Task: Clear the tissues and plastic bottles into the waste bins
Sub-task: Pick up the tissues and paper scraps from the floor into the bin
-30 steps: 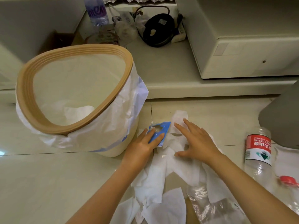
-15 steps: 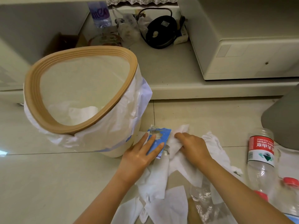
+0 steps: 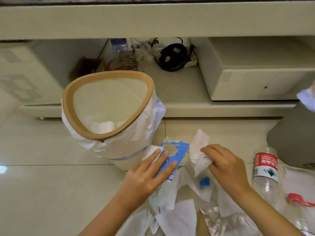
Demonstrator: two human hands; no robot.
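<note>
Head view, floor scene. Waste bin (image 3: 119, 150) with tan rim and white liner stands at 10 o'clock from the hands; one white tissue lies inside at its bottom.

Left hand (image 3: 144, 178): fingers (image 3: 167, 168) straight, released, pressing flat on a blue tissue packet (image 3: 177, 150) that lies on the floor just beside the bin base, at 4 o'clock of it.

Right hand (image 3: 226, 166): fingers curled, grasping a crumpled white tissue (image 3: 198, 152), which sticks up toward 11 o'clock from the knuckles, just right of the packet.

More loose tissues (image 3: 179, 217) spread over the floor at 6 o'clock, under both forearms.

Clear plastic bottle (image 3: 265, 169) with red label lies on the floor at 3 o'clock of the right hand, apart from it. A red cap (image 3: 296, 197) shows at 5 o'clock of that bottle.
</note>
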